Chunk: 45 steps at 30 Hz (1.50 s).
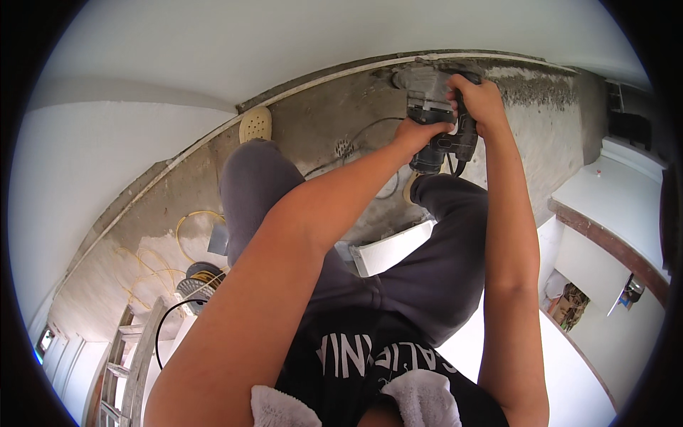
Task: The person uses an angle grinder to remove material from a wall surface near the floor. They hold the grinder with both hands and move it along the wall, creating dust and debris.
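A grey and black rotary hammer (425, 84) is held out in front of me, close to the base of the wall. My right hand (480, 105) is closed round its black rear handle. Against the tool's body, my left hand (422, 135) presses with the thumb lying across it; its other fingers are mostly hidden. From the lower end of the handle a dark cable (459, 168) hangs down. Whether a bit touches the wall or floor cannot be made out.
Beside my feet are a round floor drain (344, 148) and a cream clog (256, 124). A white box-like piece (393, 249) sits between my legs. At left are a cable reel (196, 288), loose yellow cord (178, 231) and a ladder (128, 363); at right, a white counter (615, 203).
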{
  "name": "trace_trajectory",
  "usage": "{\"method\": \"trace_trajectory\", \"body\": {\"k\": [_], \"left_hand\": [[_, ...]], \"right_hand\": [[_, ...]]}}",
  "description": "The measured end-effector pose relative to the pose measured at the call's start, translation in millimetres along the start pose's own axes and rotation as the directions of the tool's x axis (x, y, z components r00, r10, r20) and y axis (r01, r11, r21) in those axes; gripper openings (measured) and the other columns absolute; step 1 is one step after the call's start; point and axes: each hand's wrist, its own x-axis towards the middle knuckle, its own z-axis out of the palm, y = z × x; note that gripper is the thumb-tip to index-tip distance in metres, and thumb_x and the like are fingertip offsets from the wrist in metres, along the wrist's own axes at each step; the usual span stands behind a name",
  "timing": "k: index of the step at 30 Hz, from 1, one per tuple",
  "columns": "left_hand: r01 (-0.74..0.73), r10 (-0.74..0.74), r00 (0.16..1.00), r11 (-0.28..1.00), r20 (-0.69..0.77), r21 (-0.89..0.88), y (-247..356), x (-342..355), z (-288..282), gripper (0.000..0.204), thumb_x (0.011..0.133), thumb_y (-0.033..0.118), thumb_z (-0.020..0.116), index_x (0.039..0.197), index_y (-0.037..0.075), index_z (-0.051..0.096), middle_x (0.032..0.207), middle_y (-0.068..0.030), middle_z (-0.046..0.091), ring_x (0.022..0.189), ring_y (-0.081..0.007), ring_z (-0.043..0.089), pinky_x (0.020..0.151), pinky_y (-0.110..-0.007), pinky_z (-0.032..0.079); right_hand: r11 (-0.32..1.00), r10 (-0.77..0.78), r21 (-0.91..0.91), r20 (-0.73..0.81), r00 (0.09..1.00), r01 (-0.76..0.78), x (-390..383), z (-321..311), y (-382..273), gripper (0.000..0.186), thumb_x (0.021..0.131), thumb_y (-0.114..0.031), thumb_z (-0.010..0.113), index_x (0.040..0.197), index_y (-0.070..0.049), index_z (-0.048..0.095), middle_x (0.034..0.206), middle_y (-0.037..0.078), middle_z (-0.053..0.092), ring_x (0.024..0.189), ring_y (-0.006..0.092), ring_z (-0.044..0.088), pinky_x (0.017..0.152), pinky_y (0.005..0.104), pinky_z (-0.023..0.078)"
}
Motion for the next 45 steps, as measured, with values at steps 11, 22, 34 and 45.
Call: {"method": "trace_trajectory", "body": {"k": [11, 22, 34, 45], "left_hand": [[-0.053, 0.075, 0.987, 0.987, 0.142, -0.150, 6, 5, -10, 0.040, 0.077, 0.013, 0.085, 0.114, 0.011, 0.071, 0.106, -0.0016, 0.072, 0.094, -0.0142, 0.069, 0.082, -0.033, 0.056], [0.082, -0.073, 0.991, 0.994, 0.113, -0.074, -17, -2, -39, 0.036, 0.083, 0.020, 0.079, 0.113, 0.004, 0.068, 0.102, -0.0071, 0.073, 0.088, -0.0174, 0.071, 0.079, -0.032, 0.056], [0.034, -0.034, 0.999, 0.980, 0.005, -0.195, -6, 15, -36, 0.049, 0.073, 0.026, 0.087, 0.113, 0.007, 0.068, 0.102, -0.0075, 0.073, 0.088, -0.0185, 0.071, 0.080, -0.035, 0.057], [0.122, -0.121, 0.993, 0.978, 0.017, -0.171, 36, 43, 0, 0.034, 0.086, 0.030, 0.076, 0.107, 0.005, 0.070, 0.093, -0.0091, 0.074, 0.072, -0.0211, 0.072, 0.066, -0.037, 0.060]], "right_hand": [[0.997, 0.067, -0.039, 0.000, 0.998, -0.067, 16, 7, 3, 0.024, 0.080, -0.021, 0.070, 0.083, 0.003, 0.069, 0.077, 0.010, 0.068, 0.062, 0.0151, 0.062, 0.055, 0.0305, 0.051], [0.952, 0.036, -0.302, -0.007, 0.999, -0.037, 5, 43, 14, 0.037, 0.082, -0.029, 0.069, 0.076, 0.008, 0.070, 0.069, 0.014, 0.068, 0.057, 0.0213, 0.064, 0.054, 0.0351, 0.051], [0.899, 0.020, -0.437, 0.033, 0.999, -0.004, 52, 51, 5, 0.042, 0.080, -0.037, 0.053, 0.062, -0.003, 0.071, 0.058, 0.008, 0.067, 0.055, 0.0232, 0.066, 0.063, 0.0339, 0.053], [0.990, 0.090, -0.120, 0.179, 0.980, -0.069, 93, -1, -31, 0.017, 0.083, -0.021, 0.071, 0.086, -0.005, 0.065, 0.071, 0.006, 0.064, 0.056, 0.0128, 0.059, 0.051, 0.0274, 0.053]]}}
